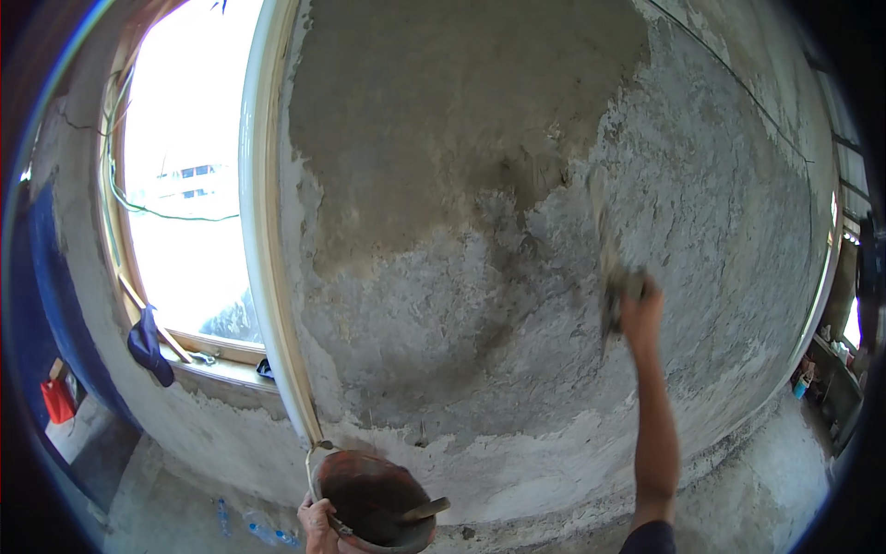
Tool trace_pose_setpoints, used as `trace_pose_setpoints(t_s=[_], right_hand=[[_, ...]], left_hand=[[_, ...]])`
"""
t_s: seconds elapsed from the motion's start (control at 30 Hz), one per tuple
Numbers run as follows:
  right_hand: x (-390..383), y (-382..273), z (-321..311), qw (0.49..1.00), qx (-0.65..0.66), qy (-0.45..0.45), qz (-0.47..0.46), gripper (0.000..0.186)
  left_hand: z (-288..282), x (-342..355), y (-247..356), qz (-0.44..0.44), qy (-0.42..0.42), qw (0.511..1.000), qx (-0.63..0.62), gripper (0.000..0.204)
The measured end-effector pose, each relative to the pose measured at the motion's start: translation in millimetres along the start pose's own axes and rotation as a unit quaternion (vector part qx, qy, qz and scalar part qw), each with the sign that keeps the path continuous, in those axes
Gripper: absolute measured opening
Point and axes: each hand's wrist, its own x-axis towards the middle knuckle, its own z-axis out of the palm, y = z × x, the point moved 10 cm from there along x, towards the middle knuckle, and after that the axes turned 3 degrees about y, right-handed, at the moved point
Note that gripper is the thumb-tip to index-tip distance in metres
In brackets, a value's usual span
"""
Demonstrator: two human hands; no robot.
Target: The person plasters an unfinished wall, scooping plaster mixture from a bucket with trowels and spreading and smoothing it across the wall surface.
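My right hand (643, 309) is closed on the grip of a long, flat plastering float (606, 263), which is against or very near the wall; motion smears it. Behind it stretches a grey wall (729, 222), with darker, smoother plaster (406, 111) across its upper left and rougher, patchy plaster below. At the lower edge, my left hand (318, 524) grips the rim of a reddish bucket (355, 462) that is dark inside. A tool with a wooden-looking handle (426, 509) leans in the bucket; its other end is hidden.
Left of the plaster is a bright window (189, 185) with a pale upright pole (258, 166) along its side. A dark blue cap (149, 346) hangs at the sill. Plastic bottles (263, 531) lie on the floor. A red bag (58, 400) is at far left. A cable (738, 83) crosses the upper right.
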Motion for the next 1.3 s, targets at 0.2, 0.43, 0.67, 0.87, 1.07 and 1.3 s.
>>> trace_pose_setpoints(t_s=[0.2,0.43,0.67,0.87,1.07,1.3], right_hand=[[161.8,-134.2,21.0,0.988,-0.099,0.027,-0.114,0.033],[73.7,-160.2,106.3,0.947,-0.182,-0.136,-0.226,0.038],[30.2,-127.2,87.8,0.873,-0.226,-0.192,-0.388,0.036],[155.7,-153.7,10.3,0.892,-0.190,0.099,-0.398,0.032],[151.1,-101.7,60.6,0.893,-0.265,-0.025,-0.363,0.038],[31.1,-5.6,41.1,0.881,-0.243,-0.184,-0.360,0.037]], left_hand=[[-34.0,6.2,16.8,0.051,0.034,0.997,0.042,0.046],[-58.7,30.0,10.7,0.049,0.071,0.993,0.078,0.050],[-42.3,36.8,8.8,0.063,0.038,0.997,0.013,0.047],[-38.6,22.8,3.9,0.057,0.017,0.998,0.006,0.048],[-39.8,11.8,-17.0,0.096,0.067,0.992,0.046,0.049],[-46.7,-18.9,-23.1,0.077,0.082,0.993,0.030,0.049]])
